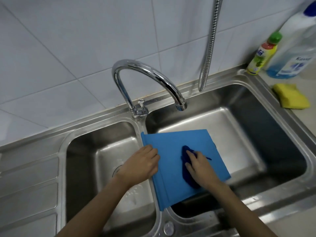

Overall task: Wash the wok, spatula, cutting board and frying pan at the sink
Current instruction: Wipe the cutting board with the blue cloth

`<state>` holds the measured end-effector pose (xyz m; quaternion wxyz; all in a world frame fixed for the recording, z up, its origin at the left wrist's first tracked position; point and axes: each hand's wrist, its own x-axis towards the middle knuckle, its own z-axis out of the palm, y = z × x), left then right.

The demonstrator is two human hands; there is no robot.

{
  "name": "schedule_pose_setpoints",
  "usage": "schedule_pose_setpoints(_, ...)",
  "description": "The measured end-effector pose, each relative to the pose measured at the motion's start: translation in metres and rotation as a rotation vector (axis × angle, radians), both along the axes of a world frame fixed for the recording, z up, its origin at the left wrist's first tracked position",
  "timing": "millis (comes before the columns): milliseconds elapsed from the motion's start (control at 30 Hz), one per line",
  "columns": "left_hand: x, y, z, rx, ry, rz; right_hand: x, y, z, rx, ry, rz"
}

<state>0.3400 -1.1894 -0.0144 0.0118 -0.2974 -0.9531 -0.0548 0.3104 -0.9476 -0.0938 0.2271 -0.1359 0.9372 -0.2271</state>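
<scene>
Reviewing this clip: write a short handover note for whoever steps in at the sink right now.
Left hand grips the left edge of the blue cutting board, held tilted over the divider and right basin.
Right hand presses a dark blue cloth on the board's face.
Faucet shows no water running.
Done: cannot tell; board scrub is under way.
Left: rinse the board. Wok, spatula and frying pan are not in view.

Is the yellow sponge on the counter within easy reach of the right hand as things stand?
Probably yes. The right hand would first drop its dark cloth; the sponge lies beyond the basin's right rim, nothing between.
</scene>
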Motion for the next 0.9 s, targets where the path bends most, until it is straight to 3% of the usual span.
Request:
schedule_pose_setpoints(167,0.002,-0.007,0.003,0.072,-0.062,0.013,0.041,-0.055,0.037,-0.238,0.223,0.163)
schedule_pose_setpoints(400,-0.001,-0.009,0.001,0.124,-0.170,0.031,0.027,-0.003,0.016,-0.305,0.067,0.332)
schedule_pose_setpoints(467,-0.002,-0.014,-0.002,0.147,-0.159,0.029,0.022,0.015,0.001,-0.262,-0.010,0.278)
schedule_pose_setpoints(533,-0.002,-0.012,-0.002,0.195,-0.164,0.069,0.012,0.031,-0.014,-0.051,-0.080,0.138)
schedule_pose_setpoints(600,-0.001,-0.004,0.001,0.234,-0.157,0.135,-0.001,0.039,-0.022,0.215,-0.296,-0.006)
schedule_pose_setpoints(667,-0.003,0.003,-0.001,0.213,-0.137,0.171,-0.012,0.038,-0.023,0.270,-0.427,-0.058)
schedule_pose_setpoints(733,0.000,0.005,-0.002,0.174,-0.121,0.173,-0.011,0.034,-0.022,0.257,-0.397,-0.110)
schedule_pose_setpoints(900,0.004,0.001,0.004,0.194,-0.128,0.109,0.026,0.004,0.002,0.147,-0.094,-0.290)
